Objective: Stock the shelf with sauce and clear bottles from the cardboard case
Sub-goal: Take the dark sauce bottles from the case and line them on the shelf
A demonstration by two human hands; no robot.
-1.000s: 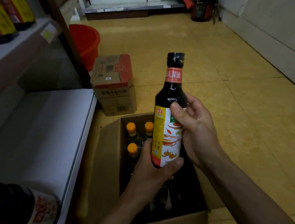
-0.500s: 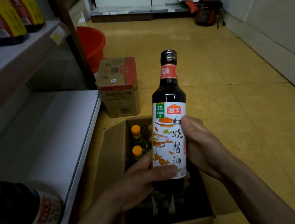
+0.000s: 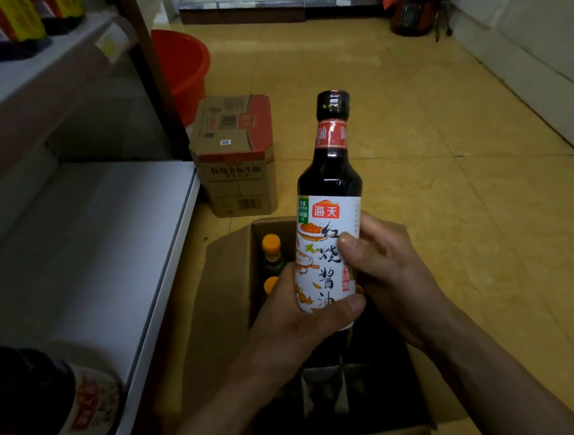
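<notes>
A dark sauce bottle with a white label and black cap stands upright in both my hands, above the open cardboard case. My left hand grips its base, thumb across the label's bottom. My right hand wraps the label from the right. Two clear bottles with orange caps stand in the case's far left corner. The white lower shelf lies to the left. Another sauce bottle sits at its near end.
A sealed cardboard box stands on the yellow tiled floor beyond the case, with a red bucket behind it. The upper shelf carries dark bottles with yellow labels. A dark appliance sits by the far wall.
The bottle was turned in my hands until its front label faces me. My left thumb now lies across the label's bottom, and my right thumb has moved onto the label's front.
</notes>
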